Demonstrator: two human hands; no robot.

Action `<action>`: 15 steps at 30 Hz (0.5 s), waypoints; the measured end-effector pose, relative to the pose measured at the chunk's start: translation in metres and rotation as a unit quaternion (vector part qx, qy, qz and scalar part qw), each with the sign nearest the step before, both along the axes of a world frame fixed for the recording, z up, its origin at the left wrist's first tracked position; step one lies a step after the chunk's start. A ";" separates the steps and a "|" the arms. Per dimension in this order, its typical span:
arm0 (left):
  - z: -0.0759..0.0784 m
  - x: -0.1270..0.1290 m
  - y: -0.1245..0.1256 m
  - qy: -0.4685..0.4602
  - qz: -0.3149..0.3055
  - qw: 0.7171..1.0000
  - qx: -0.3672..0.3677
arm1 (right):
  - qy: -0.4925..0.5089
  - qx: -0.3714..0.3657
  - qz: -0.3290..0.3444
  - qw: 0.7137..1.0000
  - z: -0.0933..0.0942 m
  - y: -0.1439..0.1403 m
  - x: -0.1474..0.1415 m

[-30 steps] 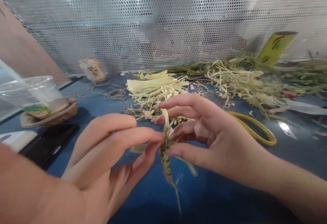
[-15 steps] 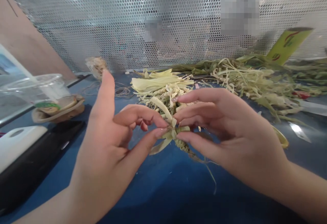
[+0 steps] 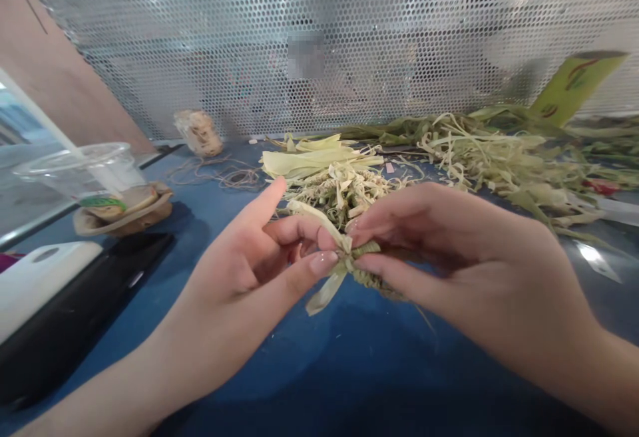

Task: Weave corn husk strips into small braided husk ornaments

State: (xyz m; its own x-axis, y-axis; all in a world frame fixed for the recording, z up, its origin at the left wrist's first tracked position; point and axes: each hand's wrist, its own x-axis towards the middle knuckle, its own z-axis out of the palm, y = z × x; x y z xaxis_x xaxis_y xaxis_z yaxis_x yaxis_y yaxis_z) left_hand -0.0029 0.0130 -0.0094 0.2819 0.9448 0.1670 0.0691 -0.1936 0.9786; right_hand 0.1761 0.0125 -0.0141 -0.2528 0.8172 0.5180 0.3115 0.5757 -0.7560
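Between my hands, above the blue table, is a small piece of woven dried corn husk (image 3: 368, 276) with a greenish braided part and a pale knotted strip (image 3: 319, 216). My left hand (image 3: 249, 271) pinches the knot between thumb and index finger; its other fingers are partly hidden. On the other side, my right hand (image 3: 459, 257) closes thumb and fingers on the braided part, covering much of it. One loose strip end points up to the left, another hangs down. Just behind my fingers lies a heap of braided husk pieces (image 3: 344, 187).
Flat pale husks (image 3: 304, 161) lie behind the heap, with shredded husk strips (image 3: 499, 154) at the back right. Twine (image 3: 237, 177) trails at the back left. A plastic cup (image 3: 84, 167), a black flat device (image 3: 100, 310) and scissors or a blade-like piece (image 3: 596, 259) flank the sides. Perforated metal stands behind.
My left index finger and hand have lowered and drawn in towards the knot. The right fingers have curled closer around the braided part. The view has shifted slightly.
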 end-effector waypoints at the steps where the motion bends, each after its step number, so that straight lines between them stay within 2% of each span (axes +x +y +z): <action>1: -0.001 0.001 0.001 -0.010 0.009 1.000 0.003 | 0.012 -0.007 0.000 1.000 0.000 0.000 -0.001; 5: -0.007 0.004 0.001 -0.056 0.064 0.996 0.014 | 0.041 -0.023 0.016 0.999 0.000 0.001 -0.003; 8: -0.009 0.005 0.000 -0.054 0.075 0.996 0.014 | 0.044 -0.038 0.006 0.998 -0.001 0.001 -0.004; 12: -0.008 0.005 -0.002 -0.005 0.086 0.996 0.027 | 0.040 -0.037 -0.007 0.998 -0.003 0.001 -0.003; 15: -0.005 0.006 -0.004 0.039 0.114 0.990 0.071 | 0.040 -0.035 -0.014 0.998 -0.003 0.001 -0.003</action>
